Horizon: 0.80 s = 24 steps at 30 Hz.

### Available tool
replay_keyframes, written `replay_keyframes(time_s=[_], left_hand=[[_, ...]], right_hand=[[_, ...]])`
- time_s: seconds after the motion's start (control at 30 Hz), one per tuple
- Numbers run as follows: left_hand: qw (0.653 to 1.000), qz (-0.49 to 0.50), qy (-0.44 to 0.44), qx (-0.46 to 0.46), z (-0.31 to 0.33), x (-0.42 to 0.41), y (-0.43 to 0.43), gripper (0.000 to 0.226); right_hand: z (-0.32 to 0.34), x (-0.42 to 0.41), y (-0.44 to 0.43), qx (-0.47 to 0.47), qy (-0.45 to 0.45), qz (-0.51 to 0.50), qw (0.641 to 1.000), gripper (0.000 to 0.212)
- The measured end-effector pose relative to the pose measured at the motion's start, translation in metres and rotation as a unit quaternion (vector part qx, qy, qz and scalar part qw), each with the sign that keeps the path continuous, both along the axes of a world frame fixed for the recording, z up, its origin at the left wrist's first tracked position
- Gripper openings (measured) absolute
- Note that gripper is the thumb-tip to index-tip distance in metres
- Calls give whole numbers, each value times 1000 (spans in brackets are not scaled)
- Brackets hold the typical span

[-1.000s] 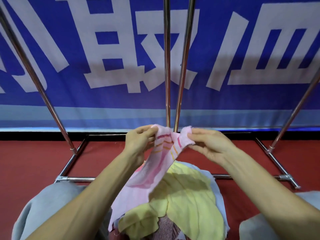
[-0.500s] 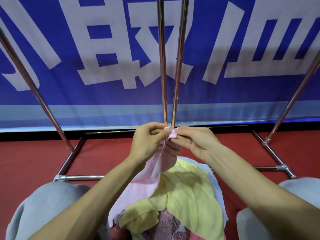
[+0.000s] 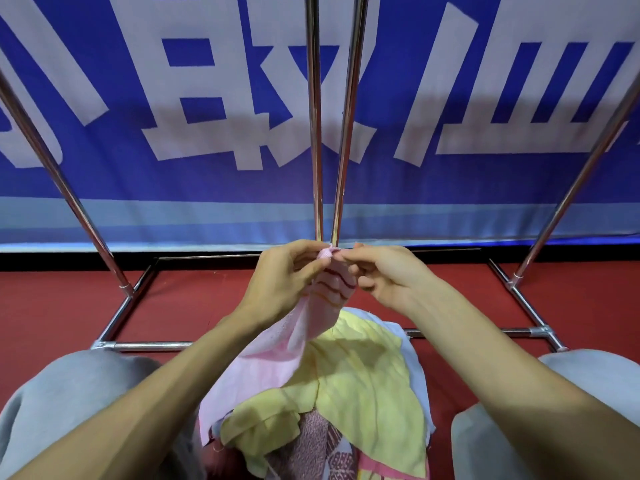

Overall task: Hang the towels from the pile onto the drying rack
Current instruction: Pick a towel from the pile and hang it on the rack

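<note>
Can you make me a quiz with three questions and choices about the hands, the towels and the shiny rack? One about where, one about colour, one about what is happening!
1. Where is the yellow towel?
A. On top of the pile, below the hands
B. Hung on the drying rack
C. On the blue banner

2. What colour is the towel being held up?
A. Green
B. Pink with stripes
C. Black

3. What are the hands doing?
A. Resting empty on the floor
B. Both pinching the same towel edge
C. Gripping a rack pole

Answers:
1 A, it lies on the pile in front of the drying rack.
2 B, the pink towel shows stripes near the top.
3 B, the left hand and right hand meet at its top edge.
</note>
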<state>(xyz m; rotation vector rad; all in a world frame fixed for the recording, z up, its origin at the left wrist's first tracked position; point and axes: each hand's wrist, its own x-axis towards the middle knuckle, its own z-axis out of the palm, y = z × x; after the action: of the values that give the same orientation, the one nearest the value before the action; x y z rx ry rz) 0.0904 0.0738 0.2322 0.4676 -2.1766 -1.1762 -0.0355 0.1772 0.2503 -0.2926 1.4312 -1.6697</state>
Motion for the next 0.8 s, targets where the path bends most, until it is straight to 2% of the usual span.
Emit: replay_keyframes(time_s=[0.13, 0.23, 0.3, 0.37, 0.43, 0.5, 0.53, 0.6, 0.67, 0.8], left_hand=[[994, 30, -40, -93, 0, -1, -5, 20], [989, 70, -64, -116, 0, -1, -12, 23], [991, 85, -49, -86, 3, 0, -17, 22], [995, 82, -28, -39, 8, 2, -21, 19], [997, 66, -13, -24, 15, 7, -24, 14], [999, 38, -9, -33, 22, 12, -26, 13], [999, 22, -9, -32, 26, 14, -27, 15], [1000, -4, -4, -23, 30, 18, -32, 20], [1000, -5, 4, -23, 31, 21, -37, 27], [999, 22, 22, -16, 31, 25, -44, 29]], right_hand=[[3, -1, -1, -1, 42, 34, 999, 26], [5, 2, -2, 8, 106, 43, 993, 9], [3, -4, -3, 47, 225, 11, 973, 22], [1, -10, -5, 64, 365, -37, 928, 21], [-3, -14, -6, 53, 460, -7, 886, 24], [-7, -14, -8, 50, 487, 106, 865, 45], [-8, -13, -9, 49, 485, 158, 859, 48], [-11, -8, -14, 47, 512, 218, 830, 33], [-13, -4, -20, 49, 546, 231, 804, 24], [-14, -3, -26, 66, 578, 203, 788, 31]])
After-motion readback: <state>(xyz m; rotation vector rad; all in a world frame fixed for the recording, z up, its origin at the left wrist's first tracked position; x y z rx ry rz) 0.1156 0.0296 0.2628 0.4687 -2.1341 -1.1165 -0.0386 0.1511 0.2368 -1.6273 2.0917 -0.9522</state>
